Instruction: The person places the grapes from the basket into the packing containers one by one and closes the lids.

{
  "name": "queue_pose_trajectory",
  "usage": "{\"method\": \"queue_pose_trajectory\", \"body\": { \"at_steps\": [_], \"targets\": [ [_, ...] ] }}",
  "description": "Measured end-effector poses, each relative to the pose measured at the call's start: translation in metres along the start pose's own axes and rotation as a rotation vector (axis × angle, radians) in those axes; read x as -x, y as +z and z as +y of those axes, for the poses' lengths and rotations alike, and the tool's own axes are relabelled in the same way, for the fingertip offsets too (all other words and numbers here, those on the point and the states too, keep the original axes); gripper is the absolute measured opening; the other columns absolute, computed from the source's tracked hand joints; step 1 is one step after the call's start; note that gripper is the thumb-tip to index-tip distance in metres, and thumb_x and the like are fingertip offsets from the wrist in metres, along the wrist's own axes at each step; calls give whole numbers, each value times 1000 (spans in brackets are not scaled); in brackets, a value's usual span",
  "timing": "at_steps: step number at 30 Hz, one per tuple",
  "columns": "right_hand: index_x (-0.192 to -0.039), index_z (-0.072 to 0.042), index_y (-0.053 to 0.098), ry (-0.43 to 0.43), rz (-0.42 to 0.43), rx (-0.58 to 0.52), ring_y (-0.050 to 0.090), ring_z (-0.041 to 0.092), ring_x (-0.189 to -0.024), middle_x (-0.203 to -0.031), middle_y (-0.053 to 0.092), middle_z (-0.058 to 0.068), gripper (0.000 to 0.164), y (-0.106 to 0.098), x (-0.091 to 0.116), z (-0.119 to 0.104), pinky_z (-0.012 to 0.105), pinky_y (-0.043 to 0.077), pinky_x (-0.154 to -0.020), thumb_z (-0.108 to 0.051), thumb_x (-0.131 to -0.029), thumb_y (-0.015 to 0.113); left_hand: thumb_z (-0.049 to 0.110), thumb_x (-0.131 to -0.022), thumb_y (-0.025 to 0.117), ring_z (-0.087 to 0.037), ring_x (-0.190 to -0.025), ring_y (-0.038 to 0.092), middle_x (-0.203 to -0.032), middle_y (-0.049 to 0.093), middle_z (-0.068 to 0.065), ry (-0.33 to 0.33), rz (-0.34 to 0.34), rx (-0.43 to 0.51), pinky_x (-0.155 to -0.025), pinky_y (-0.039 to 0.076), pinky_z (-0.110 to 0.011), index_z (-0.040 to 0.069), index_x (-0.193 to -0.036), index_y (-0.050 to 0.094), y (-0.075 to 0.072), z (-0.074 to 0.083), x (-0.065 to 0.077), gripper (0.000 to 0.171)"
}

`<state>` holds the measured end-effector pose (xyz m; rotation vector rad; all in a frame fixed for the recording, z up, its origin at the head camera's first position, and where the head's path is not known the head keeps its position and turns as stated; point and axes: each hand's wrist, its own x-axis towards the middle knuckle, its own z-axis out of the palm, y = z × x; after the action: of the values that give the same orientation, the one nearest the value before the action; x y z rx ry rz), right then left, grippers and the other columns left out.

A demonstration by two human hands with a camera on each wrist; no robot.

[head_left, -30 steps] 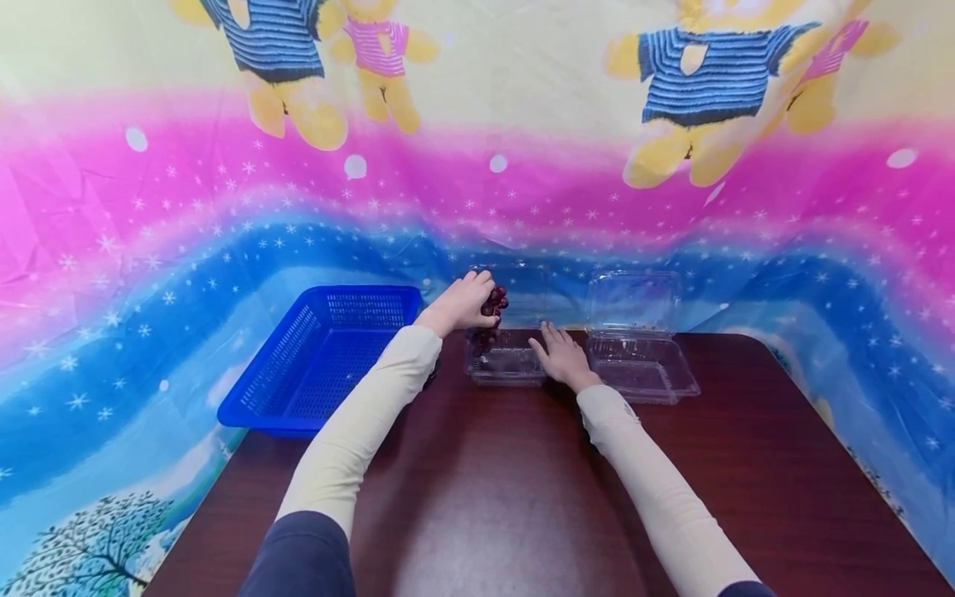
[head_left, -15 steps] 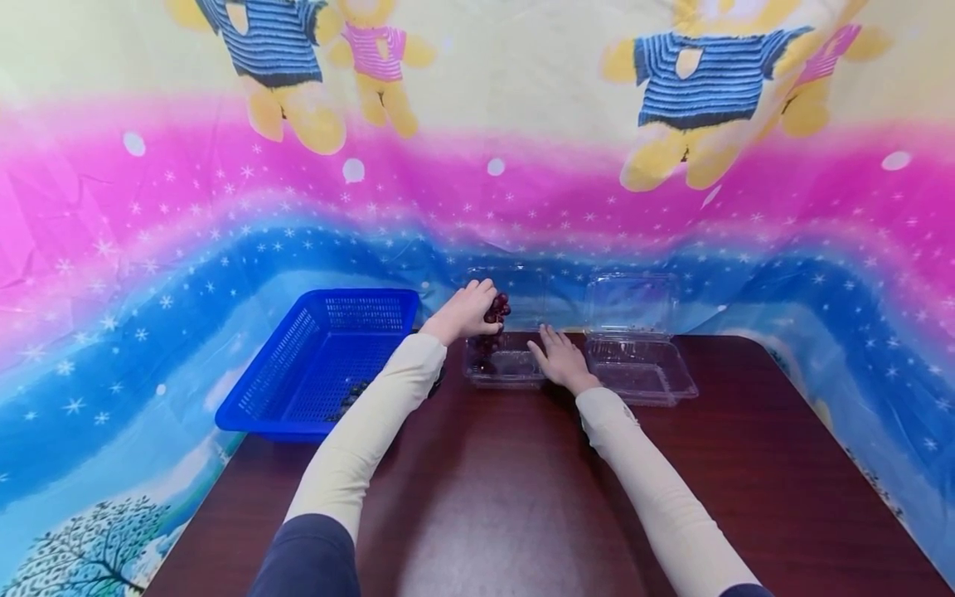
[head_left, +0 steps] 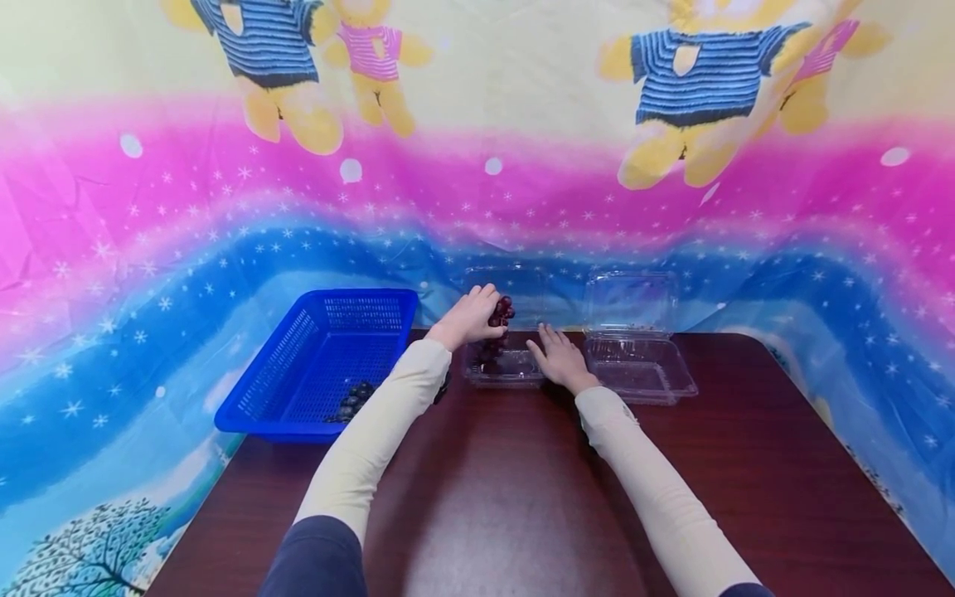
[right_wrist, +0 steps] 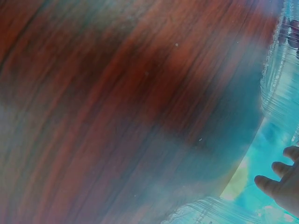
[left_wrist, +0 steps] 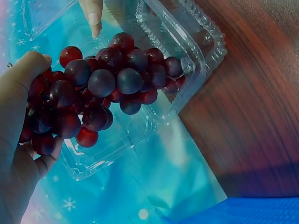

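Observation:
My left hand [head_left: 470,317] grips a bunch of red grapes [left_wrist: 96,84] by its upper end, thumb on one side and fingers on the other. The bunch hangs over the left clear clamshell box [head_left: 515,380], its lower end inside the bottom half near the left side. That box's lid stands raised at the back. At the box's right side, my right hand [head_left: 561,358] lies with fingers extended and holds nothing. Whether it touches the box wall, I cannot tell. The right wrist view shows only part of this hand [right_wrist: 282,184] at its edge.
A second clear clamshell box [head_left: 645,377], lid raised, stands right of my right hand. The blue basket [head_left: 257,394] at the left holds dark grapes [head_left: 354,400], partly hidden by my left sleeve. A printed cloth [head_left: 492,224] hangs behind the brown table [head_left: 515,497].
The left hand has shifted slightly right and lower with the red grapes. Its arm has moved right, uncovering the dark grapes in the basket. The right hand stays in place.

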<state>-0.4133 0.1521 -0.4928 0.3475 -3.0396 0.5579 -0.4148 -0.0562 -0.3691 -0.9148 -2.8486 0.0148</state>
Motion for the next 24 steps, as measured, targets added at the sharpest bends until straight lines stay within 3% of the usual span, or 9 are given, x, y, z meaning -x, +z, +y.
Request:
{"method": "queue_pose_trajectory", "body": {
  "at_steps": [24],
  "targets": [
    [-150, -10, 12, 2, -5, 1, 14, 36, -140, -154, 14, 14, 73, 1, -1, 0, 54, 21, -109, -59, -95, 13, 43, -87, 59, -26, -111, 42, -126, 42, -11, -27, 27, 140, -96, 42, -35, 1, -126, 46, 26, 4, 1, 59]
  ]
}}
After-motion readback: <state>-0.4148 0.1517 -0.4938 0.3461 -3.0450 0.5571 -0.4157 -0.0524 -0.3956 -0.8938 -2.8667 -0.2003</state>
